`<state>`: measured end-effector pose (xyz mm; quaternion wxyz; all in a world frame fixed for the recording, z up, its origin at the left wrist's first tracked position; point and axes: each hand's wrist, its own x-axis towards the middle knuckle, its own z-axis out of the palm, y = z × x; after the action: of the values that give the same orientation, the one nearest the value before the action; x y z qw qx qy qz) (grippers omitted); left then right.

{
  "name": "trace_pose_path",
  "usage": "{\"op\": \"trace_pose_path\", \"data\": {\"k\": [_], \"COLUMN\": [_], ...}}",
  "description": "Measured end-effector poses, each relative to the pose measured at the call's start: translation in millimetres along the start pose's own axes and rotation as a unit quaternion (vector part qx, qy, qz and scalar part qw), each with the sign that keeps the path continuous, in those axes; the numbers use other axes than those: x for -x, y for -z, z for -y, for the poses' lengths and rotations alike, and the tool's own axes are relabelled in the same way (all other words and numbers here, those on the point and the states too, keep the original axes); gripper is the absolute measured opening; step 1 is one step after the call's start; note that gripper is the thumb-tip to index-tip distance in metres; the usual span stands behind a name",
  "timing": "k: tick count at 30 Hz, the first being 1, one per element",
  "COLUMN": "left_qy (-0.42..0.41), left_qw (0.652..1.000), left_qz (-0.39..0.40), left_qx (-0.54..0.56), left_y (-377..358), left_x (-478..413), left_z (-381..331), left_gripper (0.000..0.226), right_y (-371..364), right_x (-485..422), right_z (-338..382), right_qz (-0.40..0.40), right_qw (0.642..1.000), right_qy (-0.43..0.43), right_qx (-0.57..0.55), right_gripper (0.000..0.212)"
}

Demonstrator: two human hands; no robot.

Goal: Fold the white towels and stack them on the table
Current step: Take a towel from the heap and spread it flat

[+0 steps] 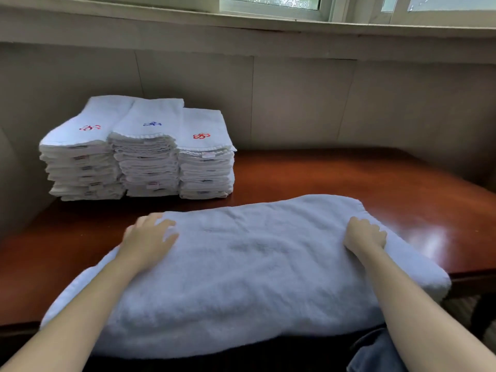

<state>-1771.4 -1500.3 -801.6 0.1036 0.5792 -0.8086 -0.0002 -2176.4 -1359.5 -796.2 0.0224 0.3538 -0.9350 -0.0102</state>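
Fingers (163,224) of the left hand (147,240) lie nearly straight and slightly spread, flat on the far left corner of the towel. Fingers (375,229) of the right hand (362,236) are bent at the knuckles and curled into the pile near the far right end, apparently gripping it; the thumb is hidden.

Table (335,178): dark red-brown, glossy, set against a panelled wall below a window.

Towel (255,269): white, thick, spread lengthwise across the near part of the table in front of the person. It looks doubled, but the layers cannot be counted. Its near edge overhangs the table edge toward the lap.

Folded stacks (150,167): three piles side by side, touching, at the far left of the table, well apart from the towel. The top pieces each carry small embroidery: a red flower (201,136), a blue flower (152,124) and another red one on the left pile.

Assessment: folding in progress; stacking of this piece not yet done.

Risks:
- The glossy top gives little hold. With the overhang, the towel could slide toward the lap if either hand lets go.
- The hold is uneven, one hand flat and one gripping. This may skew the next fold and leave the edges mismatched.
- The piles stand tall and the left one looks to lean outward. A careless placement could topple it.
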Motion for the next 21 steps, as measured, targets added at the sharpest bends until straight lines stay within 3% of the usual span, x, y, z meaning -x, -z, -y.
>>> {"op": "trace_pose_path", "data": {"k": [3, 6, 9, 12, 14, 18, 20, 21], "left_qy": [0.124, 0.208, 0.189, 0.144, 0.12, 0.077, 0.06, 0.049], "left_qw": [0.991, 0.97, 0.938, 0.906, 0.862, 0.716, 0.675, 0.671], "left_qz": [0.006, 0.061, 0.11, 0.222, 0.261, 0.28, 0.297, 0.319], "left_qx": [0.049, 0.11, 0.269, 0.331, 0.419, 0.634, 0.672, 0.668], "left_y": [9.6, 13.1, 21.5, 32.9, 41.0, 55.2, 58.1, 58.8], "left_x": [-1.0, 2.4, 2.9, 8.3, 13.4, 15.4, 13.7, 13.5], "left_z": [29.6, 55.4, 62.2, 53.7, 45.6, 38.3, 39.0, 40.4], "left_gripper": [0.043, 0.047, 0.026, 0.027, 0.023, 0.048, 0.064, 0.076], "right_y": [8.5, 10.7, -4.6, -17.0, -17.5, -17.2, -18.5, -19.0], "right_x": [10.3, 35.9, 72.1, 80.5, 77.2, 74.7, 74.7, 73.8], "right_z": [29.7, 87.4, 141.1, 162.4, 164.9, 165.8, 165.7, 165.7], "right_qz": [-0.037, -0.034, 0.062, 0.078, 0.08, 0.085, 0.08, 0.077], "right_qw": [0.997, 0.961, 0.909, 0.914, 0.918, 0.916, 0.916, 0.916], "right_qy": [0.059, 0.232, 0.392, 0.389, 0.378, 0.381, 0.382, 0.382], "right_qx": [-0.026, -0.15, -0.125, -0.09, -0.092, -0.091, -0.092, -0.092], "right_gripper": [0.035, 0.04, 0.05, 0.053, 0.055, 0.055, 0.054, 0.054]}}
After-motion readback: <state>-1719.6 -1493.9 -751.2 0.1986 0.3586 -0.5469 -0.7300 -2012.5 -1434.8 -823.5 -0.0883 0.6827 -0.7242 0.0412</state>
